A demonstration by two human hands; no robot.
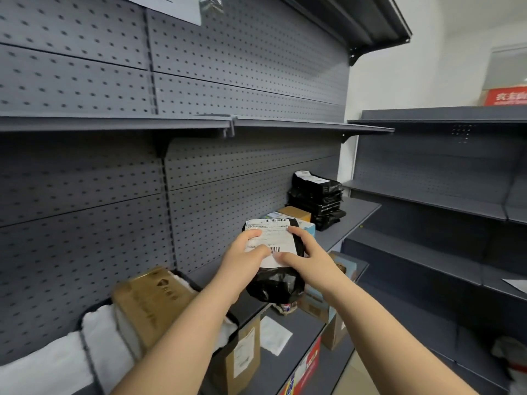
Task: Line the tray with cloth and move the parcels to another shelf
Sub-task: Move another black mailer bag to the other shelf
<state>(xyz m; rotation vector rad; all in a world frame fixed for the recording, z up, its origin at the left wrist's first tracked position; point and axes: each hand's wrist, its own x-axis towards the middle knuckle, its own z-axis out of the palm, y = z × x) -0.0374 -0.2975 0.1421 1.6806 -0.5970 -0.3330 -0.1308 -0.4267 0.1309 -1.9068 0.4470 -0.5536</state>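
A black plastic parcel with a white shipping label hangs in the air in front of the middle shelf. My left hand grips its left side, thumb on the label. My right hand holds its right side, fingers over the label. At the lower left a black tray lined with white cloth holds a gold-brown box. Further along the shelf stand a stack of black parcels, a small brown box and a pale blue box.
The lower shelf carries a cardboard box, a white packet and more boxes. A grey shelf runs above the hands. Grey shelving stands at the right, with a white sheet on one level.
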